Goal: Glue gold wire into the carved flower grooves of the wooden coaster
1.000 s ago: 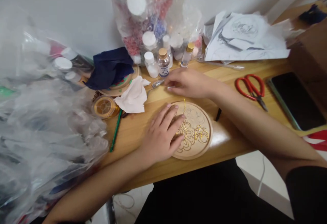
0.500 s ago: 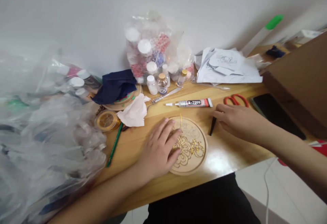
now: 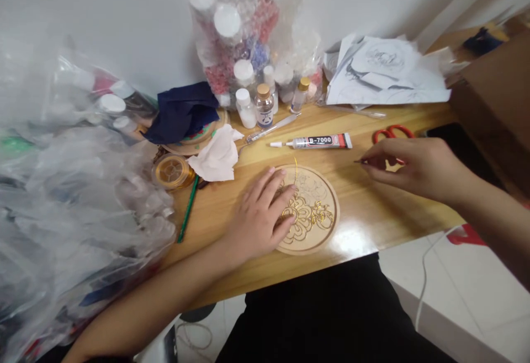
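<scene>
My left hand [image 3: 263, 217] lies with fingers spread over the left part of a round wooden plate [image 3: 333, 230]. Gold wire [image 3: 298, 217] forms flower outlines on this plate, and pencil lines show on its upper part. One loose end of wire sticks up past the plate's far rim. To the right, my right hand [image 3: 397, 164] is closed around what look like slim black tweezers [image 3: 361, 161]. Only their dark pointed tip shows, aimed left; the fingers hide the rest. Red-handled scissors [image 3: 401, 130] lie partly behind that hand. A B-7000 glue tube [image 3: 321, 141] rests beyond the plate.
A gold wire spool [image 3: 171, 171], a green pencil [image 3: 188, 208] and a crumpled tissue [image 3: 217, 153] lie left of the plate. Small bottles [image 3: 264, 106] and bagged jars stand behind. Sketch papers [image 3: 385, 70] are at back right, plastic bags [image 3: 103, 203] at far left.
My right hand has lifted the black tweezers off the table and turned them, tip now pointing left. The left hand stays on the plate. The view has tipped downward.
</scene>
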Demonstrator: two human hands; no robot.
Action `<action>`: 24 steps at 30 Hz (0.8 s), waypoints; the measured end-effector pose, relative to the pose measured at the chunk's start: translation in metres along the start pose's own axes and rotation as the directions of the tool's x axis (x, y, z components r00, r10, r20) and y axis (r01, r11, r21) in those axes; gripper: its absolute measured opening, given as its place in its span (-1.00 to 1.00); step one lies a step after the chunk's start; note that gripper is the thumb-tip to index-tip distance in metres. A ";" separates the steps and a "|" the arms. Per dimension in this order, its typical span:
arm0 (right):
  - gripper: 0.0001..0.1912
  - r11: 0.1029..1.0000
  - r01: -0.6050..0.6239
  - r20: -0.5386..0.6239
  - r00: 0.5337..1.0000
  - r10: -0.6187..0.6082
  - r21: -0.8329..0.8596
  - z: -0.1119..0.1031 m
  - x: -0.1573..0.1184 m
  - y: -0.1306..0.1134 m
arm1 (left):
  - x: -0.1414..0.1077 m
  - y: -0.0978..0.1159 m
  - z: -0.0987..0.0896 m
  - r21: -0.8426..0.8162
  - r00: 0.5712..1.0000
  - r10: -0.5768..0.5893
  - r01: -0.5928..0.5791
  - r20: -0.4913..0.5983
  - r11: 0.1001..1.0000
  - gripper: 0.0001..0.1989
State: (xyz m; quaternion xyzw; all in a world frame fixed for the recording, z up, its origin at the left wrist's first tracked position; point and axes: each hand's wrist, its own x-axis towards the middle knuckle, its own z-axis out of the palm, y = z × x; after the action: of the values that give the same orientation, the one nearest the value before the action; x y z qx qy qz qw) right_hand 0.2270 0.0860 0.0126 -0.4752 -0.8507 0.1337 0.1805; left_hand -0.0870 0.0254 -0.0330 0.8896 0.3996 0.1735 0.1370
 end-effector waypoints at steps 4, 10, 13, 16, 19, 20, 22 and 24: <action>-0.90 0.838 -0.041 -0.090 0.990 0.107 0.544 0.020 0.016 -0.007 | 0.001 0.000 -0.001 -0.002 1.000 0.000 0.000 -0.006 1.000 -0.52; -0.81 0.643 -0.113 -0.050 0.972 0.230 0.758 0.049 0.045 -0.025 | 0.002 0.001 -0.003 -0.005 1.000 0.000 0.000 0.017 1.000 -0.52; -0.76 0.601 -0.121 -0.017 0.976 0.219 0.790 0.053 0.056 -0.024 | 0.003 0.001 -0.003 -0.013 1.000 -0.004 0.005 0.029 1.000 -0.52; -0.75 0.568 -0.122 0.001 0.978 0.209 0.814 0.054 0.064 -0.020 | 0.003 0.001 -0.003 -0.016 0.999 -0.005 0.006 0.037 1.000 -0.53; -0.77 0.533 -0.113 -0.023 0.970 0.242 0.839 0.055 0.067 -0.021 | 0.003 0.001 -0.003 -0.019 0.999 -0.005 0.006 0.035 1.000 -0.53; -0.79 0.512 -0.098 -0.046 0.964 0.263 0.854 0.054 0.067 -0.023 | 0.003 0.000 -0.003 -0.019 0.999 -0.004 0.005 0.034 1.000 -0.53; -0.84 0.453 -0.074 -0.081 0.946 0.315 0.889 0.052 0.063 -0.032 | 0.003 0.000 -0.003 -0.018 0.999 0.000 0.001 0.032 1.000 -0.52; -0.88 0.391 -0.083 -0.060 0.938 0.341 0.917 0.048 0.058 -0.042 | 0.003 0.000 -0.003 -0.016 1.000 0.002 -0.001 0.031 1.000 -0.52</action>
State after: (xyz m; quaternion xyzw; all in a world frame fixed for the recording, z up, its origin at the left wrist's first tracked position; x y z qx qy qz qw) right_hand 0.1460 0.1110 -0.0035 -0.4206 -0.5475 0.5331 0.4890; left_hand -0.0864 0.0281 -0.0294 0.8914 0.3953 0.1630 0.1500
